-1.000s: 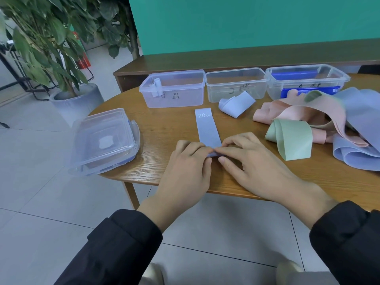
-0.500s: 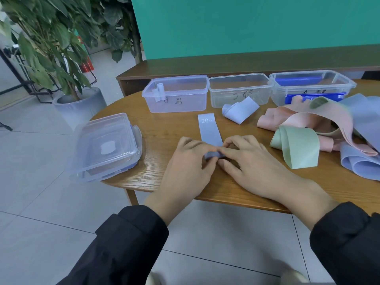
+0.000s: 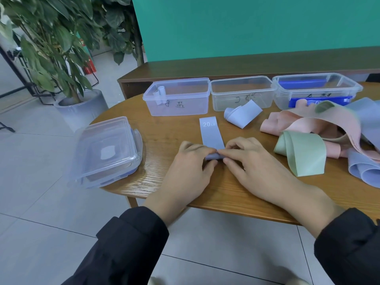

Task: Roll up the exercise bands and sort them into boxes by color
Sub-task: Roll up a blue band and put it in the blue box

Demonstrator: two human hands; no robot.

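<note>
Left hand (image 3: pixel 188 169) and right hand (image 3: pixel 249 167) pinch the rolled end, mostly hidden by fingers, of a flat pale-blue rubber exercise band (image 3: pixel 211 135) on the round wooden desk (image 3: pixel 164 140).

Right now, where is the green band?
In the head view the green band lies on the table's right side, just right of the right hand, overlapping the pink bands.

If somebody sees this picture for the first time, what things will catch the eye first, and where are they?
First come the left hand and the right hand at the near table edge, pinching a half-rolled pale blue band marked 20 LB. To the right lies a loose heap of pink bands, with a green band in front. Three clear boxes stand in a row behind.
</note>
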